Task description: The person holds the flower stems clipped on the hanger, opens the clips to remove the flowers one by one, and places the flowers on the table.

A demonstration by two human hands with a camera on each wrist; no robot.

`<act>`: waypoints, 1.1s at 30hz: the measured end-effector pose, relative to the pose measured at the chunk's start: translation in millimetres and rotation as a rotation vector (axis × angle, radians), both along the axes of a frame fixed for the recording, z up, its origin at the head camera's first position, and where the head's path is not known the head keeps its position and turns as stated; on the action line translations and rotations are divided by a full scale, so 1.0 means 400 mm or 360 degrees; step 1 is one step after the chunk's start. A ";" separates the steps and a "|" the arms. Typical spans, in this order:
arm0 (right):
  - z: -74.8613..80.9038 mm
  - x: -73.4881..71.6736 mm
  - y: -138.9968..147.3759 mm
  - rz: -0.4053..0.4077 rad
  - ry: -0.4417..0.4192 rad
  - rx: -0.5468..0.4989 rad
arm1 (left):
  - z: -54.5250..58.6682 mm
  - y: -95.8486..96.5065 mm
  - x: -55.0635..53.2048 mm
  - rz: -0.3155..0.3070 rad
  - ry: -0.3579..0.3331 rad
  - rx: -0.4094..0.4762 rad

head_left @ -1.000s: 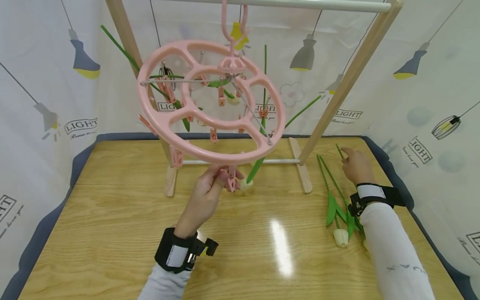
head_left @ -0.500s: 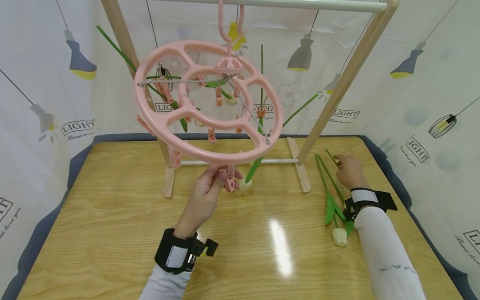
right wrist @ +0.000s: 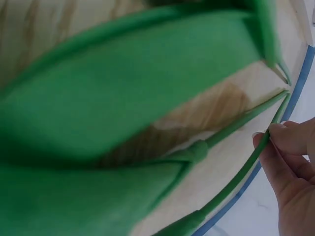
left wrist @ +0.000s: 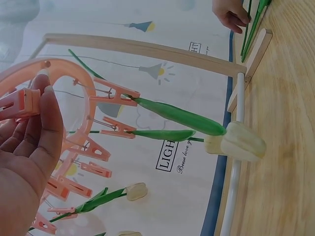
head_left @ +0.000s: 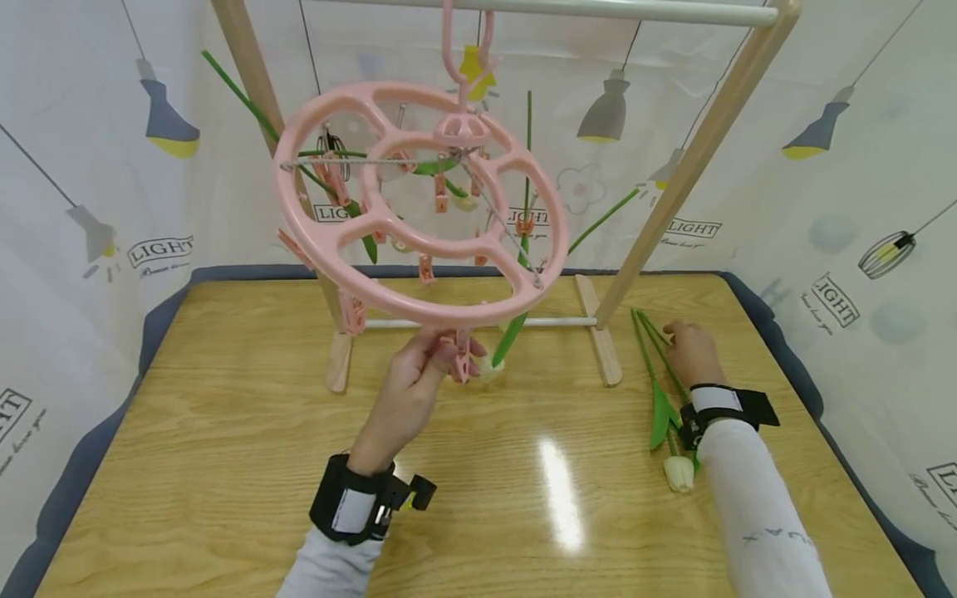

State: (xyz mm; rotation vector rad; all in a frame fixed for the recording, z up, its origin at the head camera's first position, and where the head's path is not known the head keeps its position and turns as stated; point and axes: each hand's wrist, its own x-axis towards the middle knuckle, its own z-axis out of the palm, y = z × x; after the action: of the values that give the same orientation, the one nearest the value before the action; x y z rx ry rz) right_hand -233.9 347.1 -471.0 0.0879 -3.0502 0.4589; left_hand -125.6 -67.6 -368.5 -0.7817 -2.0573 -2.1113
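One bare left hand (head_left: 405, 384) is pinching a small pink plastic clip (head_left: 462, 359) just under the rim of the round pink plastic hanger (head_left: 419, 314), which is hanging from a pale horizontal rod (head_left: 635, 9). Over on the right of the wooden desk (head_left: 247, 465), the right hand (head_left: 694, 355) is pinching a thin green tulip stem (right wrist: 245, 168); a cream-white tulip (head_left: 679, 473) is lying near it.
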 end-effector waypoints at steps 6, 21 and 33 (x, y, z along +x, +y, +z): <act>-0.012 0.009 0.001 -0.0012 0.0004 -0.0035 | 0.001 0.000 -0.001 -0.0011 0.0010 -0.0012; 0.038 0.009 -0.009 0.0052 -0.0063 -0.0046 | 0.002 0.003 0.000 -0.0060 -0.0017 0.0060; 0.199 -0.009 -0.114 0.0525 -0.0683 -0.0146 | 0.002 0.006 0.001 -0.0066 0.0005 0.0079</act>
State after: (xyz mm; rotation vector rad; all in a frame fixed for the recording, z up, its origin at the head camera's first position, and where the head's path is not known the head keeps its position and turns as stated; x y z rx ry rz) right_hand -237.4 301.7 -391.3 0.5653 -3.4352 0.7207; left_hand -125.1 -65.3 -367.7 -0.8278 -1.9961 -2.1719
